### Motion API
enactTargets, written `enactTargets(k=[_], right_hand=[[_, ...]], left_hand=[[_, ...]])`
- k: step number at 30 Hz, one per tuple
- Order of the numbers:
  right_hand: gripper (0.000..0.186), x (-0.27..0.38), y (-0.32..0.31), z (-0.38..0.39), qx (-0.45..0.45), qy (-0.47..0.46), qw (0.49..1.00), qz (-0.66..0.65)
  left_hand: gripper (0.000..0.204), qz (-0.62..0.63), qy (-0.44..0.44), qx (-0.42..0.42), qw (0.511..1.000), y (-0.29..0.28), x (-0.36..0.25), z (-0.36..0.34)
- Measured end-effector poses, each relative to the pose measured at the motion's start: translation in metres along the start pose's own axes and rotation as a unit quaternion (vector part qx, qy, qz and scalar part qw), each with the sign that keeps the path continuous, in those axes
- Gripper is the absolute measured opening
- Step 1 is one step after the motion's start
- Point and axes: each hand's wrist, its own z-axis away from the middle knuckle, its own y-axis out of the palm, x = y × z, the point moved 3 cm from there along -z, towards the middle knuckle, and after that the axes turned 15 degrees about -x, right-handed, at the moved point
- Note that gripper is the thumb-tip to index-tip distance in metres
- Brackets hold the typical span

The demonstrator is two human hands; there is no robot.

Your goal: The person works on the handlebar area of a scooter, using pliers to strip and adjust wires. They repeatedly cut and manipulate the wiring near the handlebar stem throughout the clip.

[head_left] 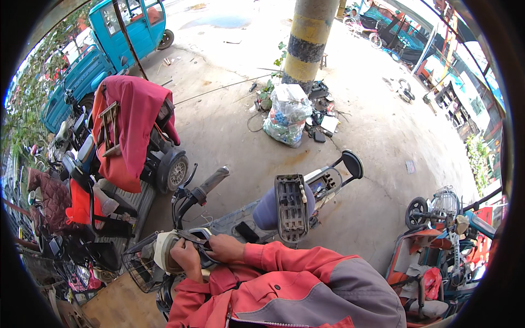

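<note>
Both hands work at the cream front housing point(165, 252) of an electric scooter, by its handlebar. My left hand point(186, 258) is closed, fingertips pinched at the housing's edge. My right hand point(226, 249) lies just to its right, fingers bent and closed at the display panel point(200, 234). A dark, narrow strip point(190, 236) runs along the housing just above my fingers; I cannot make out its kind or whether either hand holds it. The fingertips' contact is partly hidden. Beyond them is the handlebar grip point(213, 179), and a black phone-like slab point(246, 232) lies on the footboard.
A wire basket point(141, 265) hangs at the scooter's front. Its black ribbed seat frame point(292, 210) stands to the right. Leftward is a red-covered three-wheeler point(136, 126); ahead, a bag of rubbish point(287, 117) leans by a striped pillar point(306, 46). Another cart point(418, 262) stands right.
</note>
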Motion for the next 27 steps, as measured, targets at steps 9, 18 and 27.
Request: enactTargets(k=[9,18,27], right_hand=[[0.043,-0.013,0.002,0.011,-0.037,-0.014,0.999,0.001],[0.041,-0.043,-0.02,0.034,-0.118,-0.013,0.993,-0.001],[0.044,-0.083,-0.064,0.077,-0.193,0.146,0.968,0.071]], left_hand=[[0.016,-0.005,-0.002,0.0,1.0,-0.003,-0.016,0.001],[0.018,0.044,-0.044,0.01,0.998,0.0,-0.015,0.001],[0.017,0.052,-0.1,0.007,0.994,0.002,0.003,0.001]])
